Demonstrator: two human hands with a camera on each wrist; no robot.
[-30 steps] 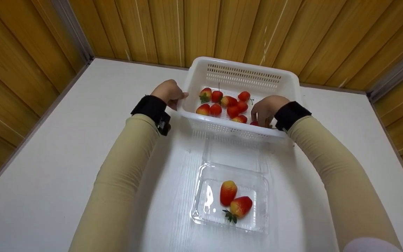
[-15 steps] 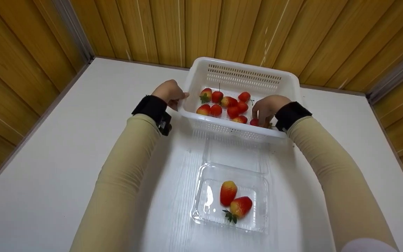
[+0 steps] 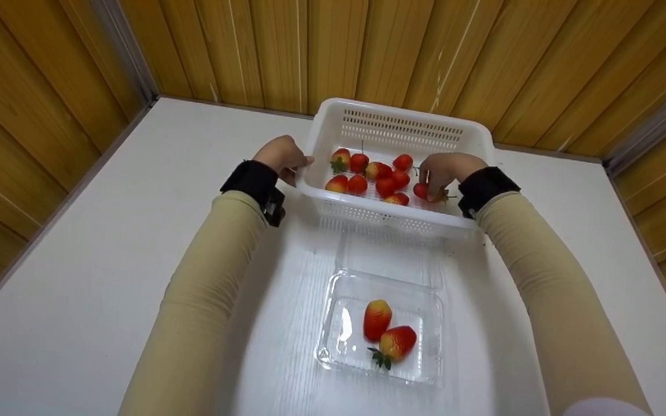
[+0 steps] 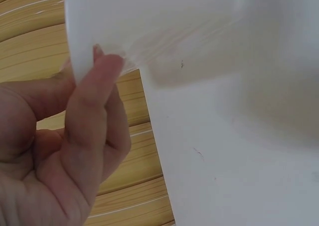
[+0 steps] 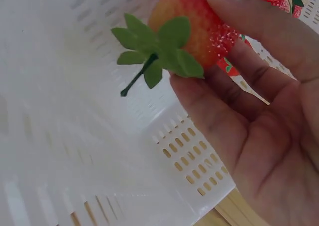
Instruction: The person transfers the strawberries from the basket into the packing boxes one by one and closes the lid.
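Head view: a white slotted basket (image 3: 472, 137) sits at the far side of a white table (image 3: 107, 242), backed by wooden wall panels. The right hand (image 3: 446, 172) is inside the basket's right half, fingers curled down and pinching 1 strawberry (image 3: 422, 190) just above the basket floor. The fruit lies under the fingertips, toward the person's left of the wrist, leaf cap pointing right. About 8 loose strawberries (image 3: 376, 178) lie in a cluster just left of it. The left hand (image 3: 282, 156) is at the basket's left wall, fingers curled over the rim. Nearer the person, well apart from the basket, an open clear clamshell tray (image 3: 339, 346) holds 2 strawberries (image 3: 389, 330). The right hand is the one nearer the tray's fruit side.

Left wrist view: the thumb (image 4: 92, 111) presses against the outer face of the basket wall (image 4: 199, 36); the other fingers are hidden behind the rim.

Right wrist view: the strawberry (image 5: 192, 29) is pinched between the thumb (image 5: 264, 24) and the fingers (image 5: 209, 101) beneath it. Its long axis runs across the fingers, green leaves and stem (image 5: 137, 76) pointing away from the palm, toward the slotted wall.
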